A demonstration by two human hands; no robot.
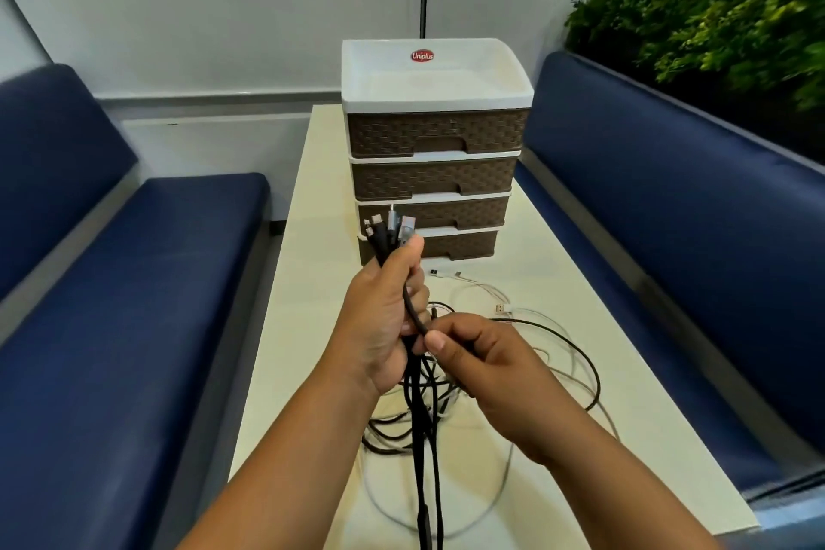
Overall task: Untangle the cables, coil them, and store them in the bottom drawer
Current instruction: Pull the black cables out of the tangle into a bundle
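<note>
My left hand (386, 317) grips a bundle of black cables (422, 438) upright, with several plug ends (388, 228) sticking out above the fist. My right hand (482, 353) pinches one black cable just below the left fist. The black strands hang down between my forearms and loop onto the table. White cables (482, 295) lie loose on the table beyond my hands, tangled with black loops (576, 353). The drawer unit (435, 138) stands at the table's far end; its bottom drawer (460, 246) is closed, partly hidden behind the plugs.
The cream table (312, 237) is long and narrow, with blue padded benches on the left (134, 281) and right (669, 214). Green plants (714, 4) rise behind the right bench. The unit has a white tray top (428, 76) and several brown drawers, all closed.
</note>
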